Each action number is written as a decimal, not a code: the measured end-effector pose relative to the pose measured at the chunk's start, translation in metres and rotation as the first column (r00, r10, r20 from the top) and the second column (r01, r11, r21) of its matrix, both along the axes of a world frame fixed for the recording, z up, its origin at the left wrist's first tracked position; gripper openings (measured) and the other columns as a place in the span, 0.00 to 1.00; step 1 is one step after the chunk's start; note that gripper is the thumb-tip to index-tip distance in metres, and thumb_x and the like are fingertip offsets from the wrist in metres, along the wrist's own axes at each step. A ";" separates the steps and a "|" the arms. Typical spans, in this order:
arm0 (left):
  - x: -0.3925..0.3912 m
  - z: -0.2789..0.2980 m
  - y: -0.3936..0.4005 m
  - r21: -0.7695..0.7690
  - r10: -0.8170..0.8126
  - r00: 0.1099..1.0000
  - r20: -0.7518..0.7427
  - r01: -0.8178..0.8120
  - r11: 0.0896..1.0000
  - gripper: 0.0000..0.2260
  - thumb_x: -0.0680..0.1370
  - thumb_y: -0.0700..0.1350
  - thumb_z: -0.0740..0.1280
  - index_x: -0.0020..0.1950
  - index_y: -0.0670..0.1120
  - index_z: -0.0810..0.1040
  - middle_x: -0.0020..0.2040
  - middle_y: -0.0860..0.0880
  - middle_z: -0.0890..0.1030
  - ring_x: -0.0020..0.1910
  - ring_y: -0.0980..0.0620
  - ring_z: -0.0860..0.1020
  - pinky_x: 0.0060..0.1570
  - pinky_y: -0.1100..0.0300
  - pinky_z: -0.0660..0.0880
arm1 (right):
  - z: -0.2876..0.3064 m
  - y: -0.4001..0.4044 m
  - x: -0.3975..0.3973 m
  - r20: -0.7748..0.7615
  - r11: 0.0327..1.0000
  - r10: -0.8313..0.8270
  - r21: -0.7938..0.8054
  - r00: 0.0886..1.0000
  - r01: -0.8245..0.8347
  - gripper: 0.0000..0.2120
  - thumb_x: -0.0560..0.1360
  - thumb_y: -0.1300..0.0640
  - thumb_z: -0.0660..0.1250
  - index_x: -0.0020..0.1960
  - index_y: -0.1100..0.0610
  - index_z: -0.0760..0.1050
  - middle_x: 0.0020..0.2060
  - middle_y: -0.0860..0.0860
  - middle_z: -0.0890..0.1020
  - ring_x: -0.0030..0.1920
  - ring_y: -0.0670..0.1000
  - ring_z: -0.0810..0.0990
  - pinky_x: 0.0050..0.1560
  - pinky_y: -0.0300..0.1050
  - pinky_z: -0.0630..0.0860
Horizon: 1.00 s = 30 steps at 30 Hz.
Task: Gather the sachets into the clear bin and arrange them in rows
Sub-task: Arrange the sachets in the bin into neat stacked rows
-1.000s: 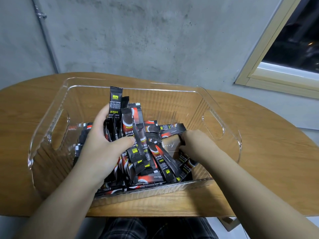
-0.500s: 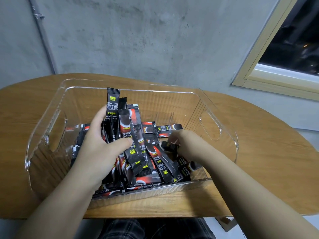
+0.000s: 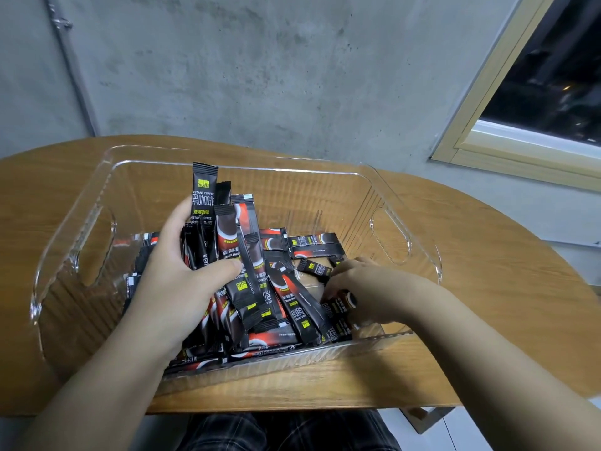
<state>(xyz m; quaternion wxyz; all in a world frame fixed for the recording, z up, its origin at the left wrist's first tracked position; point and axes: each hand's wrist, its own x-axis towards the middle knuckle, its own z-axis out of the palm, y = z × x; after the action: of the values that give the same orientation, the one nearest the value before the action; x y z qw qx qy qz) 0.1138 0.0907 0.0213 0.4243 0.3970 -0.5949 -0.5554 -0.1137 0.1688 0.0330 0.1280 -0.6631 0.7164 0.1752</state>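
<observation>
Nearest the camera, dark plaid fabric [image 3: 292, 431] shows below the front edge of the wooden surface [image 3: 487, 255]. Two bare forearms reach over that edge and down into the clear bin [image 3: 74, 229], which stands on the surface with its near wall close to the edge.

The left hand [image 3: 175, 281] is inside the bin, left of centre. Its fingers and thumb curl round a bundle of sachets [image 3: 224, 242] that it holds roughly upright; the thumb presses across the front of the bundle and the fingers wrap the far side. The tallest black sachet [image 3: 204, 193] sticks up above the fingertips, with yellow and white print on it, and others beside it lean slightly to the right.

The right hand [image 3: 367, 288] is low in the right half of the bin, fingers bent down onto the loose sachets [image 3: 302, 314] on the bin floor. It seems to pinch one small sachet [image 3: 343, 302] under its fingers, though the grip is partly hidden by the hand itself.

More sachets lie flat and crossed between the two hands and along the near wall, and a few lie further back [image 3: 313, 244], next to a bare patch of the bin floor. An oval handle cutout [image 3: 390, 236] opens in the right end wall.

Beyond the bin the surface curves away to a grey concrete wall [image 3: 260, 76], with a pale-framed window [image 3: 536, 109] at the upper right.
</observation>
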 end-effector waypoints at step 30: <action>0.000 0.003 0.002 -0.007 0.015 1.000 0.017 -0.015 1.000 0.39 0.65 0.39 0.76 0.67 0.67 0.65 0.64 0.60 0.75 0.62 0.55 0.74 0.65 0.48 0.68 | -0.024 -0.052 0.003 0.085 0.893 -0.372 -0.240 0.924 0.381 0.17 0.75 0.62 0.66 0.31 0.58 0.63 0.27 0.51 0.67 0.27 0.50 0.66 0.24 0.41 0.63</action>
<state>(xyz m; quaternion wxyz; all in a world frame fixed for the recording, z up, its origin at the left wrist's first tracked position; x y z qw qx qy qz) 0.1143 0.0930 0.0239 0.4248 0.4045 -0.5975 -0.5467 -0.1111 0.1173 0.0088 0.0873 -0.5256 0.8452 0.0424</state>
